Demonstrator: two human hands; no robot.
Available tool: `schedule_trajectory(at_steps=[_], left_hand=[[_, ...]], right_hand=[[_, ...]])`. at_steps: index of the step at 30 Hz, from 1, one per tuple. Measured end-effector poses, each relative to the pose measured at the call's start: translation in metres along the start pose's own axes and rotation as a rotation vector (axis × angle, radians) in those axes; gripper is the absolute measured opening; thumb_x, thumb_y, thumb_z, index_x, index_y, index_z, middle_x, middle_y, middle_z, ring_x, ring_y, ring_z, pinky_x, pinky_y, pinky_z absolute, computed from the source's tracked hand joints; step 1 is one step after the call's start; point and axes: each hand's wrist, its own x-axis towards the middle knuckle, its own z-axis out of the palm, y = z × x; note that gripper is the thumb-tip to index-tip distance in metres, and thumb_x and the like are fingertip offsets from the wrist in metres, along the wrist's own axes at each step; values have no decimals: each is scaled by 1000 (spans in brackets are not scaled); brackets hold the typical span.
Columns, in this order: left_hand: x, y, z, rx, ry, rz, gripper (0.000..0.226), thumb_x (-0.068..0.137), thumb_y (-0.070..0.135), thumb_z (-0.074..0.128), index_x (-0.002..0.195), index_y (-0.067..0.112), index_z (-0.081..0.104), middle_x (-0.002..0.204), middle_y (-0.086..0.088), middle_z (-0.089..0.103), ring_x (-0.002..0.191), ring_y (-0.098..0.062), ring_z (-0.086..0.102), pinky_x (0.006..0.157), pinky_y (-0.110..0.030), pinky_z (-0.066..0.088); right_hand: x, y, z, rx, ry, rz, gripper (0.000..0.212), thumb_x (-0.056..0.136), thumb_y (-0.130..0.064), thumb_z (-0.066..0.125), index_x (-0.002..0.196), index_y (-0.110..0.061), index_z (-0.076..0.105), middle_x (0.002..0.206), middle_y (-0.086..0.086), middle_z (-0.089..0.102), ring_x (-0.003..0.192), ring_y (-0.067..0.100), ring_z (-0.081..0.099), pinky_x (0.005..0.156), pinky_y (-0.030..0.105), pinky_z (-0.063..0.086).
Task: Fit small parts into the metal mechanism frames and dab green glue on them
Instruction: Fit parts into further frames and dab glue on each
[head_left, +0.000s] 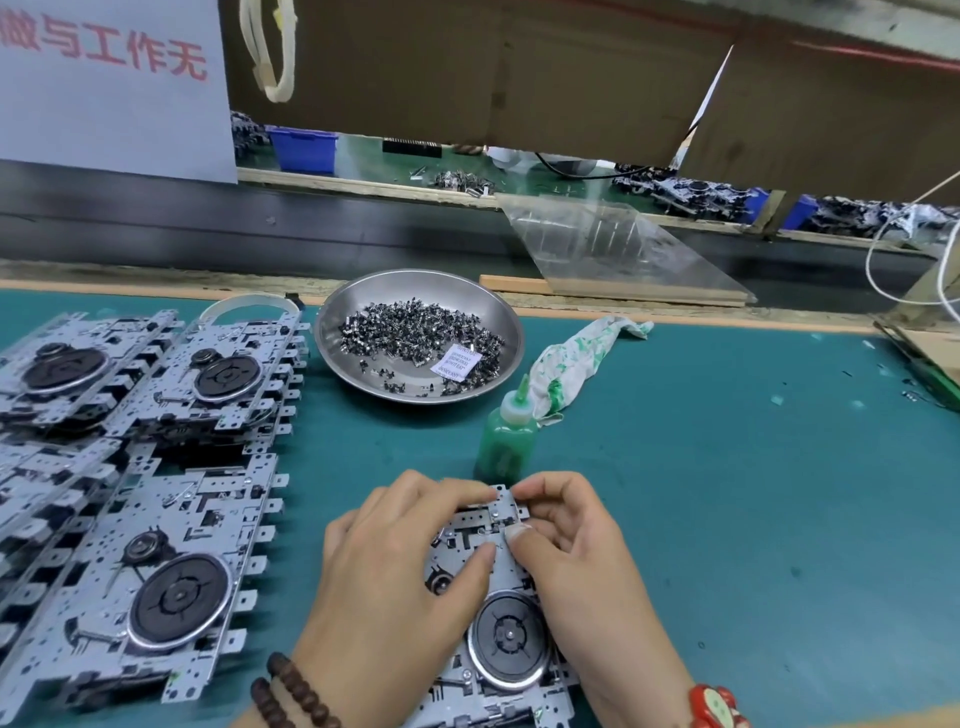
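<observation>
Two bare hands work close to the camera on a flat silver metal mechanism frame (498, 613) with a round black flywheel, which lies on the teal-covered counter (753, 519) at the bottom centre. Left hand (395, 566), with dark wooden bead bracelets (291, 691) on its wrist, lies over the frame's left side; its fingers (457, 491) are curled over the frame's far end and its thumb presses on the metal plate. Right hand (571, 540), with a red wristband (717, 706) on its wrist, grips the frame's far right corner, its curled fingers closed against the metal edge and its thumb pressing the top face. Whether a small part sits between the fingertips cannot be told.

Just beyond the hands stands a small translucent squeeze bottle of green glue (506, 441) with a pointed green nozzle, upright. Beside it to the right lies a crumpled white rag stained with green (576, 364).

Farther back sits a shallow round steel dish (337, 332) holding a heap of small dark metal parts (415, 332) and a little white printed sachet (457, 361).

On the left of the counter, more silver mechanism frames with black flywheels (135, 467) lie in overlapping stacks.

Behind the counter runs a dark conveyor belt (260, 228), with a clear plastic sheet (623, 249) propped across it. A white sign with red characters (104, 78) stands at the upper left, and blue plastic bins (304, 148) sit on the far bench.
</observation>
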Motion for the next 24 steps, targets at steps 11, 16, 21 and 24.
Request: schedule_trajectory(at_steps=[11,16,21,24], left_hand=[[0,1,0,26,-15,3,19,74,48,49,87,61,53,94,26,49,97,6,44,92,-33,35],[-2,1,0,107,-6,-1,23,75,44,50,91,53,64,89,24,51,89,4,47,82,-33,34],[0,1,-1,202,-41,20,28,78,54,37,95,52,60,91,28,44,87,11,37,80,-27,24],[0,0,0,189,-45,36,18,84,46,47,96,51,59,91,28,42,90,13,35,80,-26,22]], right_hand=[[0,-1,2,4,37,21,27,84,13,46,90,-13,53,76,-1,56,52,-1,46,51,9,39],[0,-4,3,11,34,31,25,85,11,47,90,-13,52,77,0,56,50,-3,47,51,8,39],[1,-4,4,-13,32,31,26,85,11,46,90,-14,51,78,0,54,46,-5,44,49,8,37],[1,-4,6,-12,49,23,27,85,12,45,90,-14,51,76,0,54,47,-3,43,50,9,37]])
